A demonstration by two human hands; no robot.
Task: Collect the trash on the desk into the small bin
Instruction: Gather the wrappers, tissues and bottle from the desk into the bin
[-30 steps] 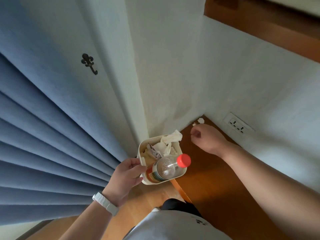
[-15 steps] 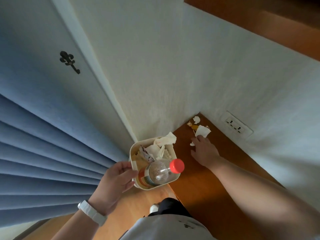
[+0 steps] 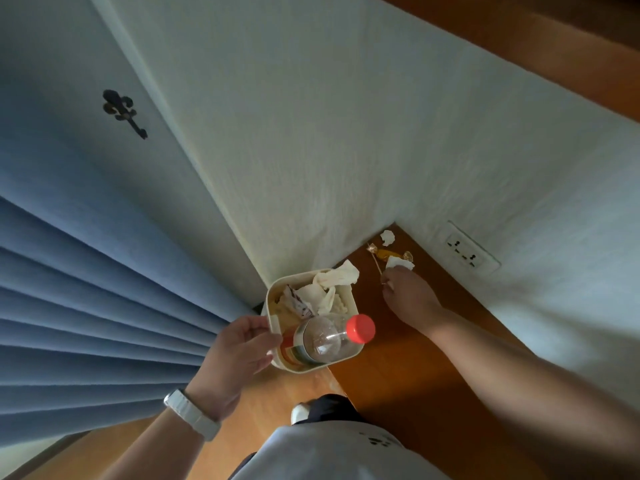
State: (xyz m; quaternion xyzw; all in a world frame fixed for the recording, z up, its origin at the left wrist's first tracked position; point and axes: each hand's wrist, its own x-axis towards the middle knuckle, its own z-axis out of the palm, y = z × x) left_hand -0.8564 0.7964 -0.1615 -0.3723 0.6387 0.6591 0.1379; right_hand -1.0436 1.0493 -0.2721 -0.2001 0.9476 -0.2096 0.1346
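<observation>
My left hand point(image 3: 239, 351) grips the near left rim of the small cream bin point(image 3: 273, 299), held beside the desk's left edge. The bin holds crumpled tissues point(image 3: 332, 280) and a clear plastic bottle with a red cap point(image 3: 329, 337). My right hand point(image 3: 408, 294) rests on the brown desk point(image 3: 408, 362) near its far corner, fingers closed on a small white scrap and a thin stick point(image 3: 376, 268). Beyond the fingers lie a white paper piece point(image 3: 398, 263), a gold candy wrapper point(image 3: 386, 252) and another white scrap point(image 3: 387, 236).
White walls meet at the desk's far corner. A wall socket point(image 3: 465, 252) sits just right of the trash. Blue curtains point(image 3: 86, 306) hang on the left, with a dark hook point(image 3: 124, 112) above. Wooden floor and my foot point(image 3: 299, 412) show below the bin.
My right hand slid back from the corner, uncovering the wrapper and paper scraps, and now pinches small bits. The left hand keeps holding the bin in about the same place.
</observation>
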